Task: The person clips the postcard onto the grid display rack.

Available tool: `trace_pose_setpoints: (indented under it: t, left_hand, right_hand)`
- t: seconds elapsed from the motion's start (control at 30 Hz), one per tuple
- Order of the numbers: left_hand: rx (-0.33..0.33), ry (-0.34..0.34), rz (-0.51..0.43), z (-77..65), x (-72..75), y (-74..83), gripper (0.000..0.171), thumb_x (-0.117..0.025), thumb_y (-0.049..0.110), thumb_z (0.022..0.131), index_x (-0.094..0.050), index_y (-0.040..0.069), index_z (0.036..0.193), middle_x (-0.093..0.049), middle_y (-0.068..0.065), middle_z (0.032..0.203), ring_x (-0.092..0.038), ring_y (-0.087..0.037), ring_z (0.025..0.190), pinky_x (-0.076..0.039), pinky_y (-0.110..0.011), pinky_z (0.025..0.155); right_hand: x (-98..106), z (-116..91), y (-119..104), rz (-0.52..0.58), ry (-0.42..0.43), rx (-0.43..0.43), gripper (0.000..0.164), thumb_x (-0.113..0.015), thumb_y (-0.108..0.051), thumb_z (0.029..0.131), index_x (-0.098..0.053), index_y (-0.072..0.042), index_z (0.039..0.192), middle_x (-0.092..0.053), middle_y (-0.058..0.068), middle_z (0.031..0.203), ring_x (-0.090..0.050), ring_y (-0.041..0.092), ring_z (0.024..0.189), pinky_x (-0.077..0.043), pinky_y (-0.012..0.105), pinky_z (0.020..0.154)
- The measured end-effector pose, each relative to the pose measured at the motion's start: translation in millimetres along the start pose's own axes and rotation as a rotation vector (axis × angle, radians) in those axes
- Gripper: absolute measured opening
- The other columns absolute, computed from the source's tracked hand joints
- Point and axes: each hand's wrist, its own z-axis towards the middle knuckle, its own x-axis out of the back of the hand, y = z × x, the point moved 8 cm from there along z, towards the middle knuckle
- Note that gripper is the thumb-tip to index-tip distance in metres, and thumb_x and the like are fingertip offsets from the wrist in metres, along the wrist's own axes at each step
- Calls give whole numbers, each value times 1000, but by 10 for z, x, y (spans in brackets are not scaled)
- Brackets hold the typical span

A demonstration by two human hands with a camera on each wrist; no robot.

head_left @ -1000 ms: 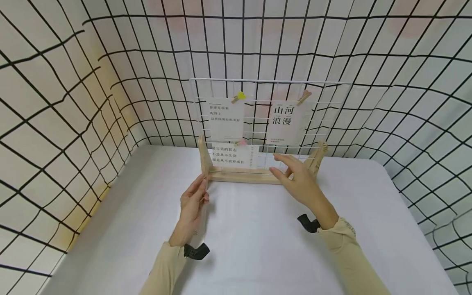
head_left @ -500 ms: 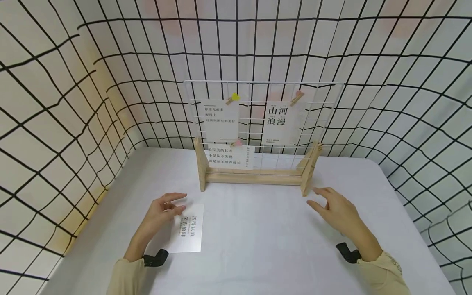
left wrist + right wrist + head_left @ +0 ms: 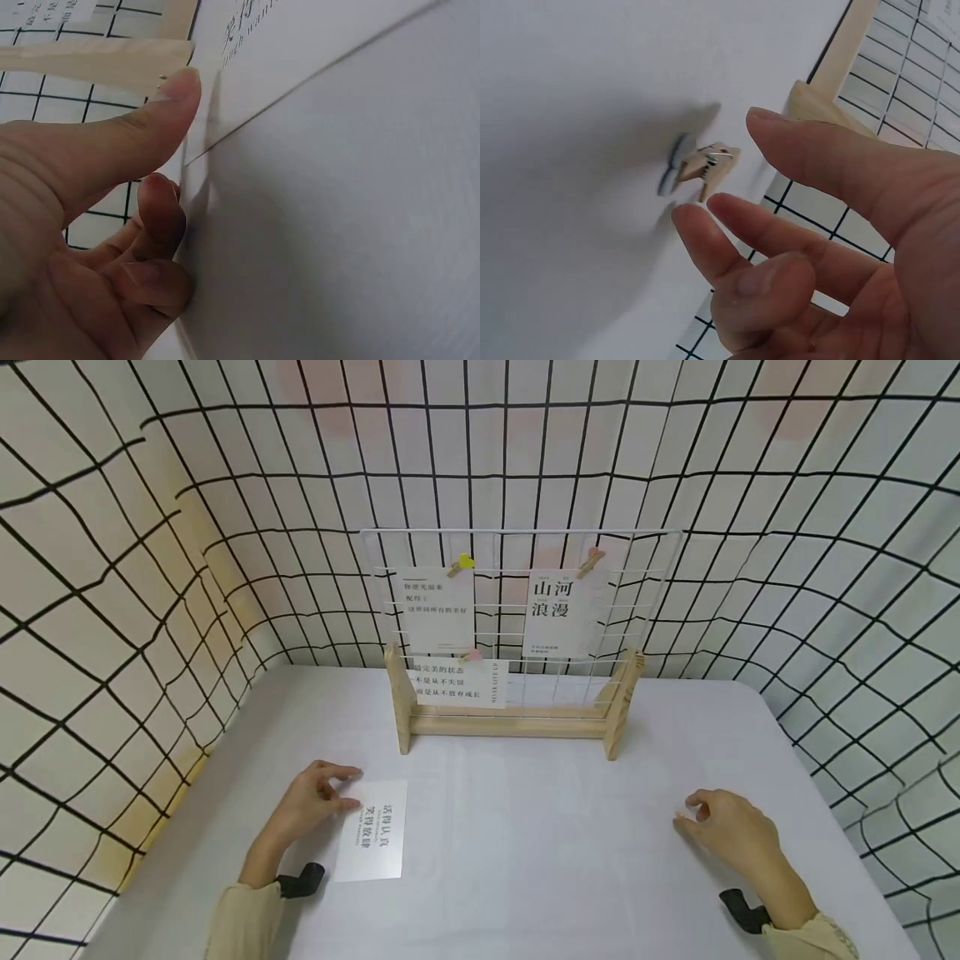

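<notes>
My left hand (image 3: 311,802) is at the left edge of a white card (image 3: 372,832) with black Chinese lettering, which lies flat on the table. Its thumb (image 3: 176,94) is straight and the other fingers are loosely bent. On the right side of the table, my right hand (image 3: 738,831) reaches low over a small wooden clothespin (image 3: 720,166) with a grey-blue ornament at one end. In the right wrist view the thumb (image 3: 795,135) and fingers stand apart, the clothespin just beyond the fingertips.
A white wire grid on a wooden stand (image 3: 510,727) is at the back. Clothespins, one with a yellow heart (image 3: 466,561), hold cards on it, among them a left card (image 3: 435,627), a right card (image 3: 562,631) and a lower card (image 3: 457,682). Black grid-patterned cloth surrounds the table.
My left hand has moved from the stand's left leg down and left to the card. My right hand has gone from the grid's front to the clothespin at the right.
</notes>
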Motion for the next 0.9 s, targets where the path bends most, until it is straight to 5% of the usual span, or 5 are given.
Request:
trace_pose_setpoints:
  t: [0.3,0.9]
  left_hand:
    - [22,-6,47,40,-43,-1,45,-94,9,72,-76,8,114,-59,-12,109,-48,-21,85,-39,-26,70]
    - [87,-18,0,-5,-82,-30,49,-92,3,73,-64,2,114,-58,-8,90,-49,-20,80,-39,-25,66]
  right_hand:
    - [-48,-22,49,26,23,-9,19,-79,-25,88,-75,-8,94,-65,-1,79,-53,14,66,-40,31,51]
    - [-130,-51,77,75,18,-2,15,-77,-21,88,-70,-9,93,-62,-3,75,-52,14,62,-39,32,51]
